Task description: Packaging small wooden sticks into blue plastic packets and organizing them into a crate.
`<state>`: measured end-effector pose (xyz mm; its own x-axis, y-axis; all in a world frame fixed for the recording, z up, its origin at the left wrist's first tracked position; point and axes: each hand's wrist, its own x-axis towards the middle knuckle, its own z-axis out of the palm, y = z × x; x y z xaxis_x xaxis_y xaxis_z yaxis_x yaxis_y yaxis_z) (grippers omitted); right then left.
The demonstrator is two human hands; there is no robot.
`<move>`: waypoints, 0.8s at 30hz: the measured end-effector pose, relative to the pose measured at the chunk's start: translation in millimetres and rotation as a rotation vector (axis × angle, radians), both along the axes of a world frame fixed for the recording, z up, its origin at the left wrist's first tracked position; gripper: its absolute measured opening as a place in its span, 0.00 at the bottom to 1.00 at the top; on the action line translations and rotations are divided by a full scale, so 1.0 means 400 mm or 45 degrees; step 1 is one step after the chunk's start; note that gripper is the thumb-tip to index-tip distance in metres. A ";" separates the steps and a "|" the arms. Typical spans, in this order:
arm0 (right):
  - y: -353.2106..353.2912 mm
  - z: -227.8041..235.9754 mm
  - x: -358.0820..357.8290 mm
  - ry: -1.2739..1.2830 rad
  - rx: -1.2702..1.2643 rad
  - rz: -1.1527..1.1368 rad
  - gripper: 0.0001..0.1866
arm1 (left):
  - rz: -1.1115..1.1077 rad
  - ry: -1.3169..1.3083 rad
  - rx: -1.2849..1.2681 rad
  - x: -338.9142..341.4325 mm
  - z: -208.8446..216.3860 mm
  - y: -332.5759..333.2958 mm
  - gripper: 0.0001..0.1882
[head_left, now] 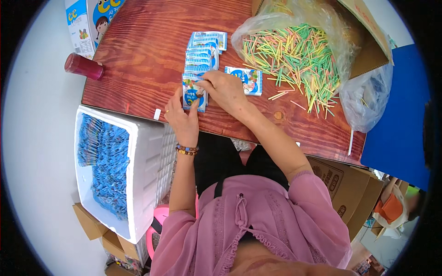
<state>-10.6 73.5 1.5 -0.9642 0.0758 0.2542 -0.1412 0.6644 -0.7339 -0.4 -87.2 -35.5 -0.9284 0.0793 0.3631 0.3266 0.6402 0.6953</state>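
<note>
One blue-and-white packet (190,93): between thumb and fingers of your left hand (185,121), lightly closed on its lower end. Your right hand (226,92): fingers curled at the packet's right edge, grip indistinct. Beyond your fingers, on the worktop (147,46): overlapping packets (199,54). Farther right: coloured sticks (299,55).

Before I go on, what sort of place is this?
Probably a small packing workshop: blue-and-white packets lie overlapped on a wooden table, loose coloured sticks spill from a clear plastic bag, and a white foam box holds rows of blue packets.
</note>
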 end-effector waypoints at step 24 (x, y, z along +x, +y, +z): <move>0.302 -0.031 0.080 0.152 -0.472 -0.153 0.06 | -0.033 0.273 0.188 0.039 0.070 0.057 0.20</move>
